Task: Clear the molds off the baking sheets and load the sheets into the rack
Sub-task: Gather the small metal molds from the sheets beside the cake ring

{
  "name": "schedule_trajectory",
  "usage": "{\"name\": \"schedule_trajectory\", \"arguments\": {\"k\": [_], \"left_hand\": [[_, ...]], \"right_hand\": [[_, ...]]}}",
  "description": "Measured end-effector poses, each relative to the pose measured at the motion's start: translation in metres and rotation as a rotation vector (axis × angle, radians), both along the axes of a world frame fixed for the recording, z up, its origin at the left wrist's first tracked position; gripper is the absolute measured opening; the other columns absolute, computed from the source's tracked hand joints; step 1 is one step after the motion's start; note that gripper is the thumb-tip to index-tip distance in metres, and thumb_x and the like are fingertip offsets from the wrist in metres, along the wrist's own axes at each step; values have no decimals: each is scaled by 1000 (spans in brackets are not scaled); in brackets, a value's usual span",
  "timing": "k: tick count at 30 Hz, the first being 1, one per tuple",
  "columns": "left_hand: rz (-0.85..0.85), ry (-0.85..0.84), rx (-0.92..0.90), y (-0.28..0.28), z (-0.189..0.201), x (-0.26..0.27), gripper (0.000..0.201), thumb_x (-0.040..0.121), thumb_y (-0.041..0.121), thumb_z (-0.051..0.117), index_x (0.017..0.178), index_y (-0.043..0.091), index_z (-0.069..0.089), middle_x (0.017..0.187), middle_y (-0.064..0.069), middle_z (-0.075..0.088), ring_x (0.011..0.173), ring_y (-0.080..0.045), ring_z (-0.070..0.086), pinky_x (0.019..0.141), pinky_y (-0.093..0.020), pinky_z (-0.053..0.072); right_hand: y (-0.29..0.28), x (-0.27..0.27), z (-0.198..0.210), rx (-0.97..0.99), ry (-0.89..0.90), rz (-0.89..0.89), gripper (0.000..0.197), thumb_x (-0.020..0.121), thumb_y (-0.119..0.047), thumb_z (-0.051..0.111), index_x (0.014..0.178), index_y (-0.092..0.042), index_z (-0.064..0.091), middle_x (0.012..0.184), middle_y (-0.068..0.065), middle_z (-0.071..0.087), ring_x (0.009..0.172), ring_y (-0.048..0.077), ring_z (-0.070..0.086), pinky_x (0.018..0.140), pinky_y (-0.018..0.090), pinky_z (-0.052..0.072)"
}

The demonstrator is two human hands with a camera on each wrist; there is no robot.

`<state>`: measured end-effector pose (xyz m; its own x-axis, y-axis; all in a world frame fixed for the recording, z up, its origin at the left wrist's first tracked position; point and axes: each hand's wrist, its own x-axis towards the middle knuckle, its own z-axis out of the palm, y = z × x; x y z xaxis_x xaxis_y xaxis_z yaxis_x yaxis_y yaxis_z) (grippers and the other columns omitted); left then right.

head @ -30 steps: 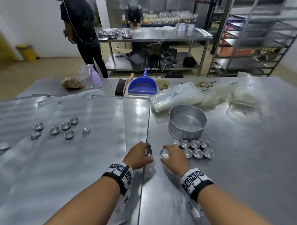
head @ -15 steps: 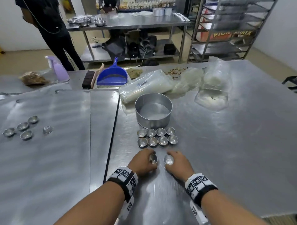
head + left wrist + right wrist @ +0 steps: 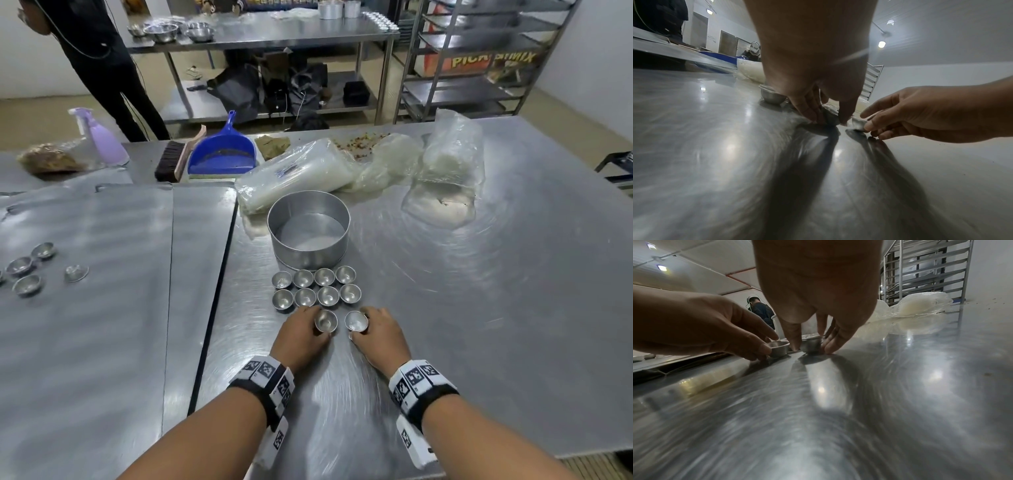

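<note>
Fingers of the left hand [image 3: 301, 334] pinch one small mold [image 3: 325, 321]; the right hand [image 3: 378, 334] pinches another mold [image 3: 356, 321], both low on the table [image 3: 479, 308], likely extending the near rows [image 3: 317, 287]. More molds [image 3: 25, 270] remain on the left baking sheet [image 3: 85, 325].

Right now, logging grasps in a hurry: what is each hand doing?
Left hand: fingers grip a small mold on the table.
Right hand: fingers grip another small mold beside it.
</note>
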<state>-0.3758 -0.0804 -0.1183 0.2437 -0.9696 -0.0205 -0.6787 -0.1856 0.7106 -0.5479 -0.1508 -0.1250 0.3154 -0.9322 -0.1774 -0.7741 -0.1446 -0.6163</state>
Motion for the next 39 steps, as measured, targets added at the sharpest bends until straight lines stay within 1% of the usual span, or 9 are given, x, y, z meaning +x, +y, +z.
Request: {"name": "schedule_trajectory", "arguments": {"k": [3,8,12,16,21,29,34,36,39], "left_hand": [[7,12,-18,-3,4,-1,19,76,43,59,87,28,65,88,14,62,86,-1,59,76,-26,49],[1,2,-26,-6,2,1,31,77,50,61,97,28,70,87,15,55,81,5,51,69,-10,34],[-8,7,-49,-8,1,0,21,80,50,63,88,30,66,84,13,62,83,2,58,67,-17,38],[-3,8,-58,-9,1,-1,23,80,48,62,87,27,66,82,13,64,81,3,57,69,-21,44],[-45,-14,-32,-16,-14,5,20,82,51,65,83,32,60,81,11,64,78,-3,60,67,-26,46],[-60,-22,-38,-20,-19,6,23,82,51,67,93,30,65,85,12,67,80,-3,62,73,-34,51],[-54,-42,-24,-19,-18,11,33,78,56,70,101,33,64,91,13,65,84,-1,61,75,-26,51],[-44,-61,-8,-17,-14,15,35,78,55,70,99,28,64,92,9,64,83,-6,60,74,-29,51],[-19,-81,-14,-11,-3,33,38,79,51,68,107,26,64,100,7,64,90,-11,61,76,-28,48]], "right_hand": [[-5,3,-1,-8,-42,8,41,80,-24,71,120,-22,62,116,3,57,103,23,58,83,25,39],[-10,4,-2,-5,-56,11,40,80,-26,70,120,-25,63,113,0,58,103,21,58,82,25,39],[-13,3,-3,-18,-58,12,38,81,-27,70,119,-25,63,112,-1,59,101,20,58,82,25,39],[-15,1,-2,-17,-59,18,37,81,-27,69,118,-25,64,112,0,59,100,20,58,83,25,40],[-15,2,0,-27,-63,24,33,82,-25,69,114,-23,65,109,0,59,98,20,59,80,24,38],[-14,0,3,-30,-64,46,35,82,-25,70,117,-24,65,112,0,60,99,18,58,81,23,37],[-15,-2,8,-42,-60,17,44,83,-32,70,125,-27,61,118,-4,57,90,11,56,82,23,39],[-17,2,11,-62,-70,5,41,83,-34,68,123,-26,62,117,-4,58,93,14,59,82,24,41],[-20,21,22,-99,-103,19,32,84,-33,67,115,-24,64,110,-4,60,93,16,61,81,27,44]]}}
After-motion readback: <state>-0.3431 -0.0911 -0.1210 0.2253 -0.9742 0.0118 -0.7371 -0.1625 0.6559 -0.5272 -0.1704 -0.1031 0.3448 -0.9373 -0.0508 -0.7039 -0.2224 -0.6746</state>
